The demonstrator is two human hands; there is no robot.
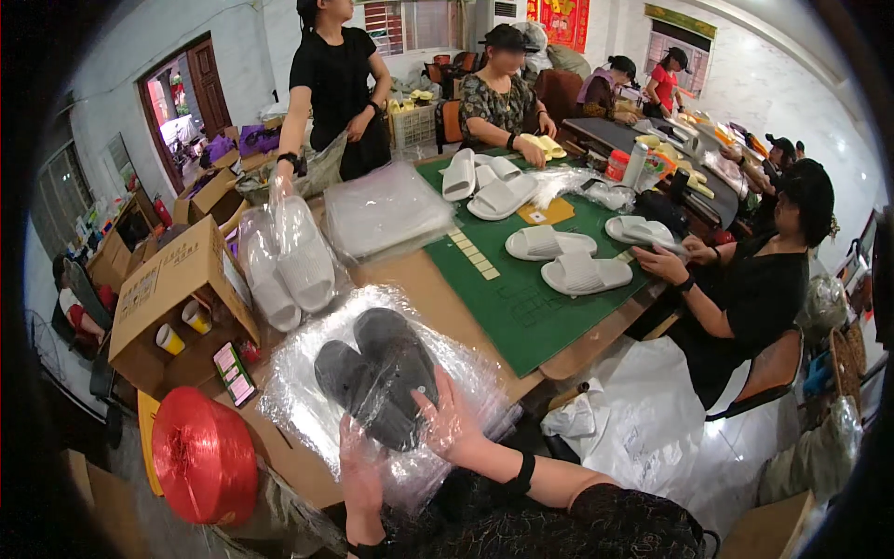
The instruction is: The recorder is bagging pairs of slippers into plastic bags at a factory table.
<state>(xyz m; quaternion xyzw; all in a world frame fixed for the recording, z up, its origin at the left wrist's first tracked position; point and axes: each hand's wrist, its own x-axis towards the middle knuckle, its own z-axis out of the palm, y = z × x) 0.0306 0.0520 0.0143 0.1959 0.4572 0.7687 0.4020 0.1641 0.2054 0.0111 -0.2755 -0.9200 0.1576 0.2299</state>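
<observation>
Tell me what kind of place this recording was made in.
Probably a small slipper-packing workshop. The person's hands, left and right, hold dark slippers in a clear plastic bag; white slippers lie on the green mat; cardboard boxes stand nearby.

This is a small packing workshop, where several seated people work around a long wooden table with a green mat (521,307) strewn with white foam slippers (549,242), stacked clear plastic bags (386,210), open brown cardboard cartons (172,279) and a big spool of red plastic twine (203,456).
</observation>
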